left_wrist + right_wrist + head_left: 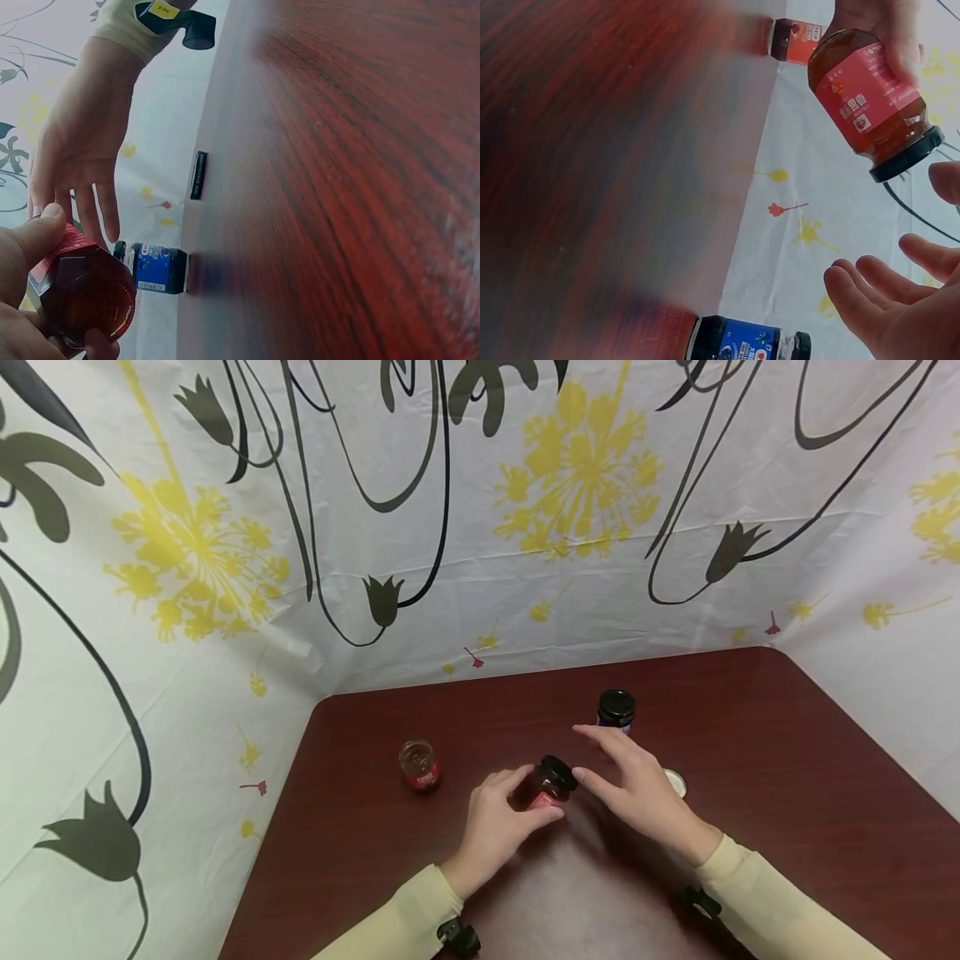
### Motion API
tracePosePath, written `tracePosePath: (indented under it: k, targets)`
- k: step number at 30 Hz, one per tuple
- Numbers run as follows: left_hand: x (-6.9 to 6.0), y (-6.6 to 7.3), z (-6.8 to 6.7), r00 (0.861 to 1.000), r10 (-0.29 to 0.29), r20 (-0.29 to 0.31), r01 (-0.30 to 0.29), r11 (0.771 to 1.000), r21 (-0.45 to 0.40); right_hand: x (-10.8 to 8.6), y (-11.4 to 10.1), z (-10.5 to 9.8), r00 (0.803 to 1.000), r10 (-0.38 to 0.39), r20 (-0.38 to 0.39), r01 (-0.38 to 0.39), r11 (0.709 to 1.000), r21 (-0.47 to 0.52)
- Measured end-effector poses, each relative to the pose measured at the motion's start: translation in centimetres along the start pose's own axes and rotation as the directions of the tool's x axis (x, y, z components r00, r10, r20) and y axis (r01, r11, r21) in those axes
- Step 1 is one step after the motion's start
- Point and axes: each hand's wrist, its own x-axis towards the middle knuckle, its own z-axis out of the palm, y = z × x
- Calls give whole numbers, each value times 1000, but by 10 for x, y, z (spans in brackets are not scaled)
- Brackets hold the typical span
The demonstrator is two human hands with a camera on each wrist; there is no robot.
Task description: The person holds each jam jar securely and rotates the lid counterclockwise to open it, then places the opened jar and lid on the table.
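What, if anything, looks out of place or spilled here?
The standing red-labelled jar has no lid, while a loose lid lies pale side up, partly behind the right hand in the head view. I see no spill.

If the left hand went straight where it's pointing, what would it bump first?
Probably the right hand: the jar in the left hand tips its black lid toward that thumb. How far apart they are is hard to tell.

Pale yellow sleeves [401, 914] carry black wrist cameras [463, 940], one with a yellow label [164, 10].
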Motion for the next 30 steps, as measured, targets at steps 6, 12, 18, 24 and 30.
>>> tracePosePath:
  k: [6, 12, 18, 24, 30]
  targets:
    - [-1, 0, 1, 1000, 3, 7, -3, 1000, 3, -1, 0, 3, 1000, 5, 14, -6, 999, 41]
    - [-1, 0, 1, 1000, 28, -1, -28, 999, 20, -1, -1, 5, 999, -11, 52, 4, 991, 137]
    - [-2, 2, 0, 999, 50, -7, -50, 998, 29, -1, -1, 6, 997, -8, 78, -8, 977, 211]
    - [-2, 4, 0, 997, 73, -14, -73, 996, 42, -1, 1, 8, 995, -12, 98, -13, 966, 257]
    - [-2, 6, -1, 996, 88, -16, -87, 995, 50, -1, -1, 9, 994, -25, 102, -5, 958, 285]
